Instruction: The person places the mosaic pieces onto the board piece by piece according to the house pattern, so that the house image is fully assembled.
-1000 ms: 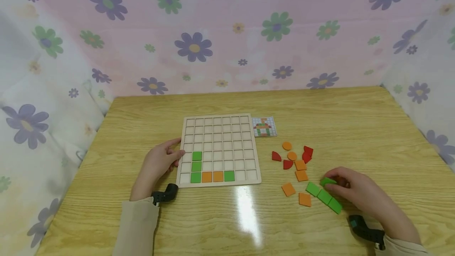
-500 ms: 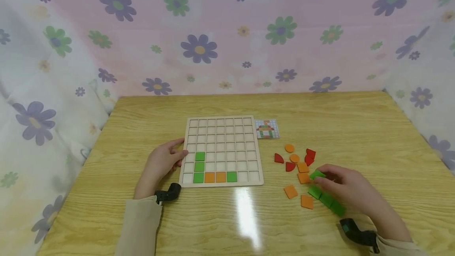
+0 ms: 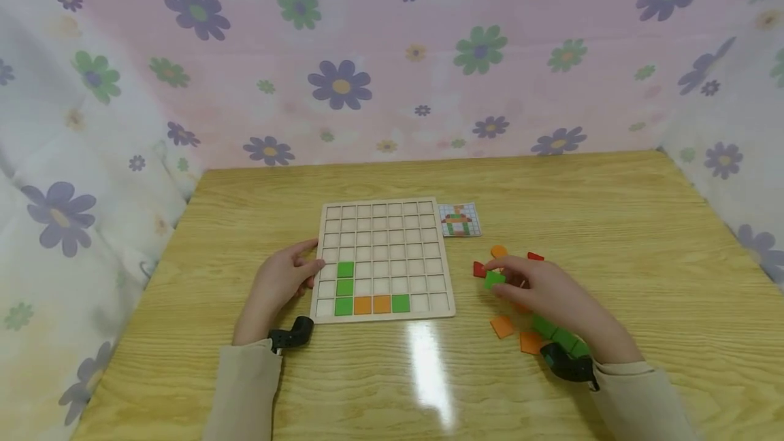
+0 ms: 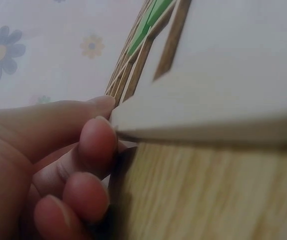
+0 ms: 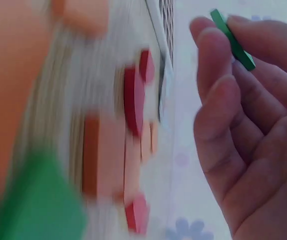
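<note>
My right hand [image 3: 548,291] pinches a green square tile [image 3: 494,280] between thumb and fingertips, above the loose pieces; in the right wrist view the tile [image 5: 233,40] is seen edge-on. My left hand [image 3: 283,276] holds the left edge of a wooden grid board [image 3: 450,291], thumb tip on the rim. In the left wrist view its curled fingers [image 4: 86,197] lie beside the board's edge. Set in the board are a column of green tiles [image 3: 345,287] at left and, along its front row, two orange tiles [image 3: 372,304] followed by a green tile [image 3: 401,303].
A small pattern card [image 3: 459,220] touches the board's right side. Loose red pieces [image 3: 478,269], orange squares [image 3: 501,327], an orange disc [image 3: 499,250] and a row of green tiles [image 3: 544,326] lie around and partly under the right hand. A flowered cloth [image 3: 392,53] rises behind the table.
My right hand has carried the green tile leftward from the green row, over the orange and red pieces towards the board. The left hand stays at the board's edge.
</note>
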### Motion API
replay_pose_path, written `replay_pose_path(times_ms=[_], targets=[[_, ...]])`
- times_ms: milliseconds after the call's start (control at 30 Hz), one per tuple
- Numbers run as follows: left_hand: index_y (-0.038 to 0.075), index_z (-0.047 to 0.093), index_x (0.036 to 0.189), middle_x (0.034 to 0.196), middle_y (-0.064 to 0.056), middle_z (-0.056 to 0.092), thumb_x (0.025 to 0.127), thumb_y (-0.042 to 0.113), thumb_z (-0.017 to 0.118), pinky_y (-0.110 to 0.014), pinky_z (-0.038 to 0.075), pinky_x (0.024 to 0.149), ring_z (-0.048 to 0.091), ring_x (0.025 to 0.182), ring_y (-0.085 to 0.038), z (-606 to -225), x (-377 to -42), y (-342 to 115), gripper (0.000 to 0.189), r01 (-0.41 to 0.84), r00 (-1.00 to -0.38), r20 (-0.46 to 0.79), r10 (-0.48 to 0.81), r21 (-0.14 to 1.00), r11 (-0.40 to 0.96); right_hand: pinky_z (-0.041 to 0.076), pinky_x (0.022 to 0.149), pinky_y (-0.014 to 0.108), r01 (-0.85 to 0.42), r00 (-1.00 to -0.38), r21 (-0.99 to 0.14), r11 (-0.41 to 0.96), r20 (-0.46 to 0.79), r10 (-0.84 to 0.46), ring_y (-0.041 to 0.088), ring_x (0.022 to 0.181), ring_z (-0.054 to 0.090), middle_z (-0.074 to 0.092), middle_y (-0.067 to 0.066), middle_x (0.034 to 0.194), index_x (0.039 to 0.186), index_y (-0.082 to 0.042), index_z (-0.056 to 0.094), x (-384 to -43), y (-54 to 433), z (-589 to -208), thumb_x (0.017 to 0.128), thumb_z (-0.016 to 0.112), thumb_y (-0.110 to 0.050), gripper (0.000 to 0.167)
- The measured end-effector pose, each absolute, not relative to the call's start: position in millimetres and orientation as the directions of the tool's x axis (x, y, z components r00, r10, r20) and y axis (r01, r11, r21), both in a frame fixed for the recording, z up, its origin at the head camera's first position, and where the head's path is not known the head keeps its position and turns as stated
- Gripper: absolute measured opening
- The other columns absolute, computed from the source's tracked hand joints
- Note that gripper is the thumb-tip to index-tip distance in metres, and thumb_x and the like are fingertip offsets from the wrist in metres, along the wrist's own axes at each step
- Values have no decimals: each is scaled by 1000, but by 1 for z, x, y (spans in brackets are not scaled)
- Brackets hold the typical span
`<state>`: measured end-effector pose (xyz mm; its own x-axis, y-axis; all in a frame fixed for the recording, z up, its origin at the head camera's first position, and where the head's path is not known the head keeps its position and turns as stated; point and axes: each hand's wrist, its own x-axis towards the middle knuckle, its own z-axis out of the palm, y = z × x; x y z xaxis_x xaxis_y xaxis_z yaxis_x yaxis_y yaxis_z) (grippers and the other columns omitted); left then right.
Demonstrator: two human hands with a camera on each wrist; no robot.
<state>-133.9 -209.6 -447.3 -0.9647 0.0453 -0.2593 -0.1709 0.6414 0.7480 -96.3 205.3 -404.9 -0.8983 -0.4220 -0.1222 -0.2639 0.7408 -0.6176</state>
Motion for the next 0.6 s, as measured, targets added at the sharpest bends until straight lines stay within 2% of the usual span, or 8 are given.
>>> replay_pose_path(times_ms=[267, 467, 600], targets=[[29, 43, 132, 64, -4, 59, 85, 38, 59, -31, 45, 47, 50, 47, -17, -447, -132, -209, 51, -167, -968, -247, 34, 745, 646, 41, 55, 25, -297, -866, -655, 695, -122, -485, 11, 65, 46, 52, -7, 75, 113, -23, 58, -109, 174, -402, 88, 56, -35, 28], [26, 42, 133, 64, -4, 59, 85, 38, 59, -31, 46, 47, 50, 47, -16, -446, -133, -206, 53, -154, -969, -242, 53, 757, 635, 40, 51, 26, -262, -868, -672, 693, -150, -473, 12, 56, 46, 49, -4, 65, 111, -24, 59, -115, 155, -400, 88, 55, -32, 25], [27, 43, 133, 64, -4, 59, 85, 37, 59, -30, 46, 46, 49, 46, -16, -447, -133, -208, 52, -163, -970, -242, 36, 748, 644, 40, 52, 28, -267, -865, -677, 686, -145, -481, 13, 56, 46, 49, -4, 65, 112, -22, 59, -119, 143, -399, 88, 56, -32, 26]])
